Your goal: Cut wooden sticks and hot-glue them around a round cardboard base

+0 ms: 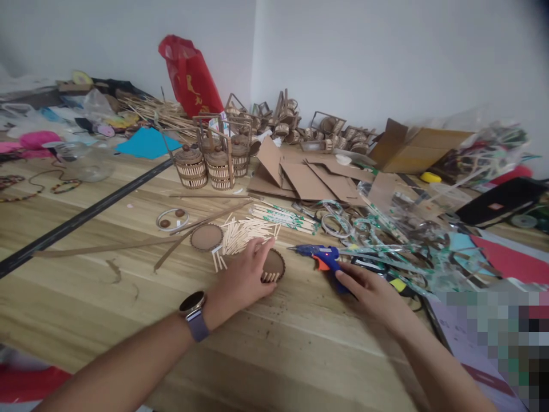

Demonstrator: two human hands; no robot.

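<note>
Right grip [374,293] wraps the glue gun's [315,252] handle while, to its left, the half-curled left grip [240,276], hold unclear, cups a cardboard disc [275,261], probably light, best rim-held.

- No text is clearly readable.
- Far red bag [191,80]: gold characters, blurred.
- Black device [508,207] at right: tiny red badge, illegible.
- Wrapped sticks [281,217]: green print, too small.

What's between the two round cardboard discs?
Loose wooden sticks and part of the left hand, which spans the nearer disc. The farther disc lies on the other side. Shows in the head view.
</note>
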